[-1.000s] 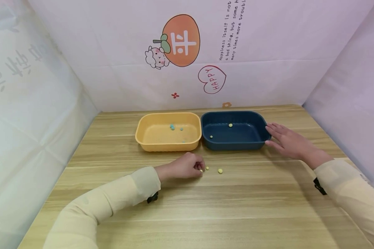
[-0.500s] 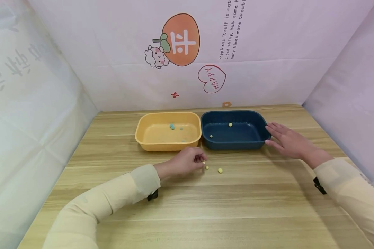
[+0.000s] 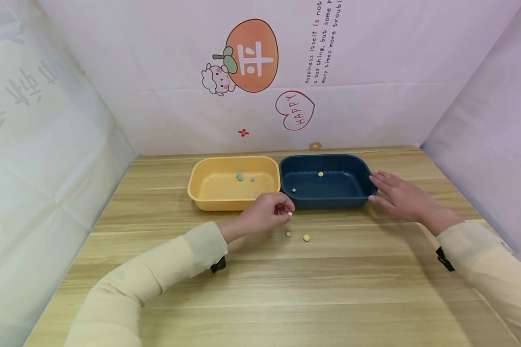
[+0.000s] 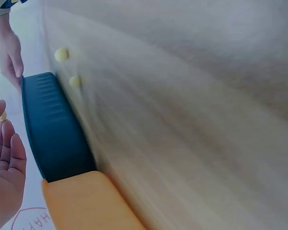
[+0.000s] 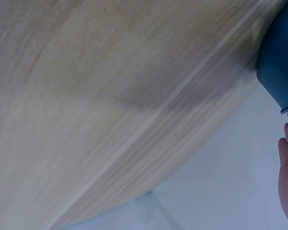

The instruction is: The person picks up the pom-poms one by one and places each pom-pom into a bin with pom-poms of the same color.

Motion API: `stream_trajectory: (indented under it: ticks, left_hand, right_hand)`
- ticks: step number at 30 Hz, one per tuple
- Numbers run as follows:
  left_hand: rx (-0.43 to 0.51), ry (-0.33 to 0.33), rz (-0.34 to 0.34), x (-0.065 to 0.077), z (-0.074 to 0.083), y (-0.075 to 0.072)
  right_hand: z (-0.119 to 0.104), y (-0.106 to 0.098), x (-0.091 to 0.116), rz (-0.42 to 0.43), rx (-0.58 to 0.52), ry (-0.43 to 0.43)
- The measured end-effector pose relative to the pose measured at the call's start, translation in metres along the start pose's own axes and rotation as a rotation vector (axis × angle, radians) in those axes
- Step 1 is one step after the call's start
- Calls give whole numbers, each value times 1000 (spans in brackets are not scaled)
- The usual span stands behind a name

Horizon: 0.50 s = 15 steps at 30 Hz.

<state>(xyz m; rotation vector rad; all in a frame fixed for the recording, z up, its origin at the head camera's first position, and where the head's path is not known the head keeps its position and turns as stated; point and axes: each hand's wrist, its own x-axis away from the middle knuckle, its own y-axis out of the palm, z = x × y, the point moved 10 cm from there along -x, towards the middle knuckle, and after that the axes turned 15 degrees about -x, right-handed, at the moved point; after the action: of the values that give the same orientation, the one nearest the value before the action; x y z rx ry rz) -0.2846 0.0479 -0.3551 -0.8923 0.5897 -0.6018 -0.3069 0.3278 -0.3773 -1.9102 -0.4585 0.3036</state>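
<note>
My left hand [image 3: 267, 212] pinches a small yellow ball [image 4: 3, 116] between thumb and fingertips, in front of where the two bins meet. Two more yellow balls lie on the table just beyond that hand: a smaller ball [image 3: 288, 233] and a larger ball [image 3: 306, 238]. My right hand [image 3: 405, 200] has its fingers extended, touching the right end of the dark blue bin [image 3: 330, 204]. Inside that bin are a yellow ball [image 3: 320, 174] and a smaller one. The yellow-orange bin [image 3: 217, 205] holds several small blue balls [image 3: 239, 178]; my left hand partly covers its near right corner.
Both bins stand side by side at the back of the wooden table [image 3: 286, 289]. Behind them rises a white printed cloth [image 3: 165, 96], with further cloth walls at left and right.
My left hand has lifted the yellow ball off the table and moved it forward and slightly right, toward the bins. The right hand stays at the blue bin's end.
</note>
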Motion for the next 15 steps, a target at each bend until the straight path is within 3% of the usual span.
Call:
stream_trajectory:
  ticks: [15]
  left_hand:
    - [-23, -33, 83, -34, -2, -16]
  right_hand:
    - [-1, -1, 1, 10, 0, -17]
